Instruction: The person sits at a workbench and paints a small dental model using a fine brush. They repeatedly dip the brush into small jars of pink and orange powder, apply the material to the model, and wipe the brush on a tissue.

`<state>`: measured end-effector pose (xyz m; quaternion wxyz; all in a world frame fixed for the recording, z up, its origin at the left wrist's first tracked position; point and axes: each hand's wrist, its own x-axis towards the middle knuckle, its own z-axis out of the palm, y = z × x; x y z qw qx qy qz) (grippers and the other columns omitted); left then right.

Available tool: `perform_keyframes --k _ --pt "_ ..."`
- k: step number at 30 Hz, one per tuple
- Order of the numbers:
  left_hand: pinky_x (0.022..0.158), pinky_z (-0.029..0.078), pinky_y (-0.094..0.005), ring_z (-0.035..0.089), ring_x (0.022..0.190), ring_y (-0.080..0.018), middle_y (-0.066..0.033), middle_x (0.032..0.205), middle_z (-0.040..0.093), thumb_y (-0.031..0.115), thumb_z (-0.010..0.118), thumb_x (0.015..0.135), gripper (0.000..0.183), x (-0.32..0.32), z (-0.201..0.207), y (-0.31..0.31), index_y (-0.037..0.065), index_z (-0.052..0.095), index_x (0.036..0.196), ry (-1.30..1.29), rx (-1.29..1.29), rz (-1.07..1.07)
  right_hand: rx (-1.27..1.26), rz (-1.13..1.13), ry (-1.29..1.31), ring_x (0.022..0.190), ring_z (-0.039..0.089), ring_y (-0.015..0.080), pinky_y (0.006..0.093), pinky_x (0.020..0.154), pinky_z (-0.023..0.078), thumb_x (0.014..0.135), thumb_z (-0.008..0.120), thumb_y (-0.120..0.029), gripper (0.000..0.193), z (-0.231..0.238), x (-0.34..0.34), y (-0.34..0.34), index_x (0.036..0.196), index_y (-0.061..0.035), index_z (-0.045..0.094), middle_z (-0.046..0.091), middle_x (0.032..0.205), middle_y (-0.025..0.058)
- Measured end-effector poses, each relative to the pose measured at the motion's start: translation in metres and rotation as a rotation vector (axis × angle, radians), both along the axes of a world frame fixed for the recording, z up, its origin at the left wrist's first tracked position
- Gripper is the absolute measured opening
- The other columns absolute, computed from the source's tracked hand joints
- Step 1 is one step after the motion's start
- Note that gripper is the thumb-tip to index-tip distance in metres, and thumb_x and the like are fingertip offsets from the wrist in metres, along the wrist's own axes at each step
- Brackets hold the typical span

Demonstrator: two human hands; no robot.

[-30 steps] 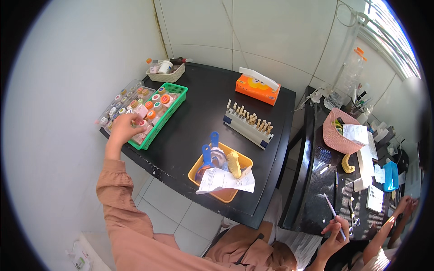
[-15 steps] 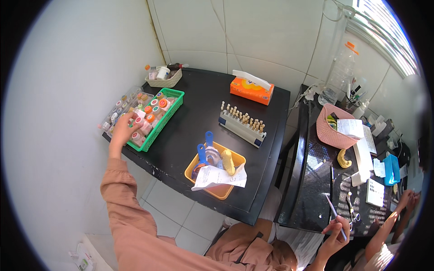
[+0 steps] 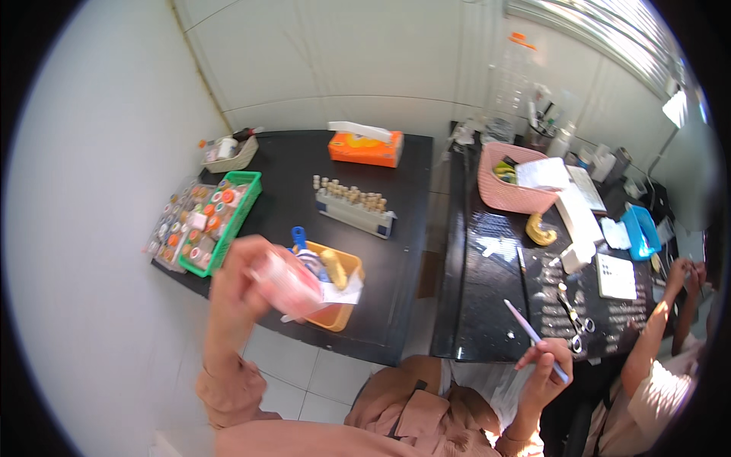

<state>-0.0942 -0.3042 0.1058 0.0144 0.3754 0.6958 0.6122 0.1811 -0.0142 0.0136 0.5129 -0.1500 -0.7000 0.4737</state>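
Observation:
My left hand (image 3: 240, 276) is closed around a small pink-and-clear jar (image 3: 288, 286), blurred by motion, in front of the yellow tray (image 3: 333, 320). That tray holds blue-handled tools (image 3: 299, 238), a yellowish cast (image 3: 333, 268) and a paper slip. Over on the left, a green basket (image 3: 250, 199) of small lidded bottles stands beside a clear case of more bottles (image 3: 169, 228). My right hand (image 3: 545, 373) pinches a slim, pale lilac pen-like tool (image 3: 525, 321), its pointed end up and to the left, above the front of the right table.
A tooth shade guide (image 3: 354, 218) and an orange tissue box (image 3: 367, 148) stand on the left table. On the right one are a pink basket (image 3: 502, 196), a yellow dental cast (image 3: 541, 229), scissors (image 3: 579, 335) and a white pad (image 3: 615, 276). Another person's hands (image 3: 681, 273) are at far right.
My left hand has left the green basket and moved right with the pink jar in it. The view has swung to the right. My right hand still holds the lilac tool.

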Motion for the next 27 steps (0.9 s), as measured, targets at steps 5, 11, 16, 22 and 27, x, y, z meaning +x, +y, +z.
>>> perform_keyframes --k 5,11,16,22,27 --pt "0.085 0.053 -0.0325 0.063 0.104 -0.0212 -0.0167 0.116 0.062 0.028 0.071 0.087 0.045 0.075 -0.024 0.086 0.004 0.052 0.120 -0.216 -0.072 -0.343 -0.034 0.272 0.015 0.077 0.068 0.0241 0.0334 0.069 0.056 0.102 0.050 -0.032 0.034 0.019 0.000 -0.008 0.100 -0.0003 0.060 0.067 0.100 0.0231" --pt "0.091 0.051 -0.0348 0.063 0.106 -0.0228 -0.0167 0.118 0.062 0.033 0.062 0.093 0.045 0.107 -0.088 0.155 0.001 0.051 0.122 -0.530 0.276 -0.606 0.008 0.325 -0.154 0.091 0.069 0.0254 0.0337 0.078 0.056 0.094 0.059 -0.007 0.010 0.026 0.000 -0.014 0.101 -0.0003 0.062 0.069 0.107 0.0172" --pt "0.083 0.050 -0.0309 0.061 0.098 -0.0168 -0.0131 0.106 0.063 0.055 0.042 0.099 0.059 0.137 -0.090 0.184 0.000 0.054 0.115 -0.780 0.300 -0.518 0.055 0.264 -0.219 0.093 0.069 0.0262 0.0331 0.079 0.055 0.086 0.066 0.003 0.017 0.016 0.004 -0.013 0.102 -0.0022 0.063 0.068 0.111 0.0149" --pt "0.057 0.046 -0.0206 0.059 0.070 -0.0100 -0.0075 0.082 0.063 0.050 0.028 0.104 0.060 0.143 -0.097 0.204 0.000 0.060 0.102 -0.729 0.199 -0.473 0.295 0.022 -0.174 0.096 0.067 0.0278 0.0340 0.079 0.056 0.077 0.077 -0.003 0.034 0.030 -0.006 0.004 0.110 -0.0038 0.066 0.070 0.108 0.0118" --pt "0.048 0.042 -0.0197 0.055 0.056 -0.0082 -0.0063 0.071 0.063 0.044 0.029 0.105 0.060 0.149 -0.085 0.209 -0.003 0.064 0.093 -0.622 0.088 -0.367 0.480 0.142 -0.196 0.092 0.066 0.0283 0.0351 0.077 0.055 0.074 0.076 -0.004 0.043 0.029 -0.017 0.020 0.116 -0.0022 0.066 0.068 0.105 0.0128"
